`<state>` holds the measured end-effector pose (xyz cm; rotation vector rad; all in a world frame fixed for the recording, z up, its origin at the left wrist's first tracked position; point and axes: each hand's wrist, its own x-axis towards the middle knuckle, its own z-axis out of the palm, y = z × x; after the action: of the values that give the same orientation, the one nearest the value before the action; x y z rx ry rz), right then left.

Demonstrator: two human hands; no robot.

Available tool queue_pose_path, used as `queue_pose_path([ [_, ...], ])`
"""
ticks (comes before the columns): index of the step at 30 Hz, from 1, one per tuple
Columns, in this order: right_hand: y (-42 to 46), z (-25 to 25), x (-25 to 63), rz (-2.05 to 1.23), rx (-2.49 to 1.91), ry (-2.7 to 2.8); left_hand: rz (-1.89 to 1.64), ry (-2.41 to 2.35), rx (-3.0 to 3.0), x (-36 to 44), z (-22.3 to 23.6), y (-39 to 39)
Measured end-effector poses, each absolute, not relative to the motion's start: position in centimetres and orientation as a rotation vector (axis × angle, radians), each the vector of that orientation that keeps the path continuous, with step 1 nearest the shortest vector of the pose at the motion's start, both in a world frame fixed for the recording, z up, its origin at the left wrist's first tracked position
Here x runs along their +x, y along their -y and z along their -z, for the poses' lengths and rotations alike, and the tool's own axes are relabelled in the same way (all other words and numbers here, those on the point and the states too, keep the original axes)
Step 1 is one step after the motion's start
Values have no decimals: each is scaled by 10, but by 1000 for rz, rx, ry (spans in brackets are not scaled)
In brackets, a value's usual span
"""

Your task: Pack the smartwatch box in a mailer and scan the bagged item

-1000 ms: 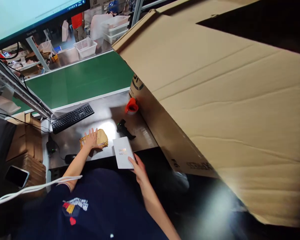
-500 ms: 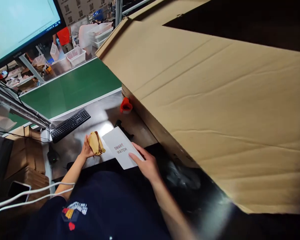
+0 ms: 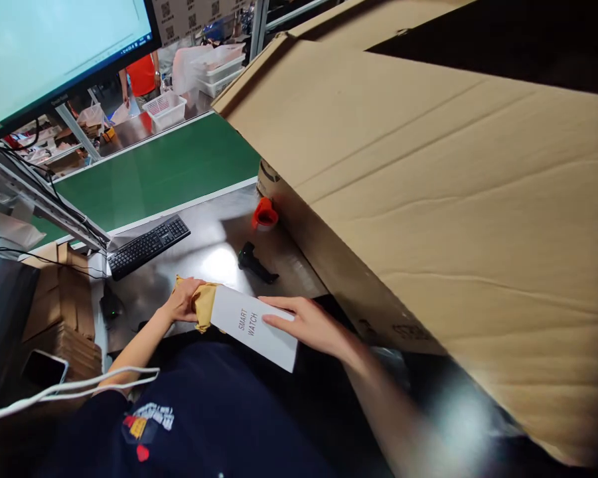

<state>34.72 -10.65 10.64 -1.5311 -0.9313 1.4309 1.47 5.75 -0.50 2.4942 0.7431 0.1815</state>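
Fingers [image 3: 279, 322] of the right hand [image 3: 318, 325] are holding the white box [image 3: 249, 328] by the near edge of the table [image 3: 212, 222], its left end meeting the yellow packet [image 3: 206, 307] that the left hand [image 3: 183, 302] is gripping. Farther off, a black scanner [image 3: 257, 264] is lying.

The words SMART WATCH stand in dark capitals, on two lines, on the white flat rectangular box [image 3: 253, 328] at the near centre. Black QR codes show on the greyish-brown panel [image 3: 202, 18] at far left, the print under them too small to read. Lettering on the dark blue fabric shirt [image 3: 204, 398], black-framed flat monitor [image 3: 64, 53] and large brown cardboard carton [image 3: 403, 199] is illegible.
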Motion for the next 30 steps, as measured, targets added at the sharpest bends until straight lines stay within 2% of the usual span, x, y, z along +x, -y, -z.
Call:
queue_pose_path([
  [3,85,-92,360,-1620,-1492,959,-129,-673,2535,12,11,-63],
  [6,65,-57,361,-1702,-1434,965,-50,-719,2598,15,19,-73],
  [12,54,45,312,-1549,-1506,723,208,-876,2611,25,50,-69],
  [17,75,103,288,-1439,-1613,432,102,-1047,2568,26,67,-50],
  [23,92,123,288,-1270,-1628,346,38,-1427,2410,43,69,-38],
  [30,96,125,278,-1205,-1484,119,68,-1577,2329,59,75,-36],
])
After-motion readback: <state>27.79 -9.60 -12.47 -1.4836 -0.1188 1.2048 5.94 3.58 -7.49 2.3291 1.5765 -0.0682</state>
